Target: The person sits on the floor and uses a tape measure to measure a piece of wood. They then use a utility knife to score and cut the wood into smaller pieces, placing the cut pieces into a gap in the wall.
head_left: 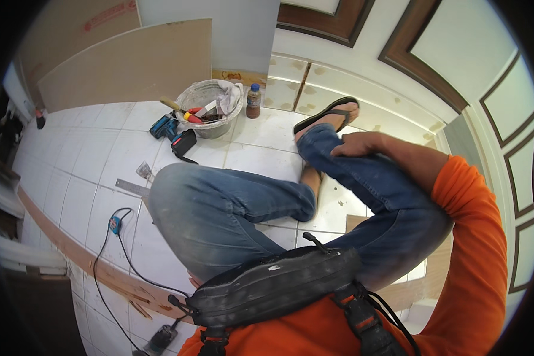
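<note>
My right hand (362, 143) is closed around the lower leg of my blue jeans (332, 155), just above the ankle. Its thumb shows on the near side, while the other fingers are mostly hidden. Below that grip, my foot wears a black flip-flop (323, 117). Only a sliver of skin, seemingly my left hand (193, 280), shows between my bent left leg and the black waist bag (273, 283); its fingers are hidden.
A bucket (216, 127) of tools and a rag stands beside a brown-tinted bottle (253, 102). A blue cordless drill (165, 126) lies near it. A scraper (144, 171), a metal ruler (130, 187), a corded power tool (160, 338) and wooden strips (101, 268) lie on the tiles.
</note>
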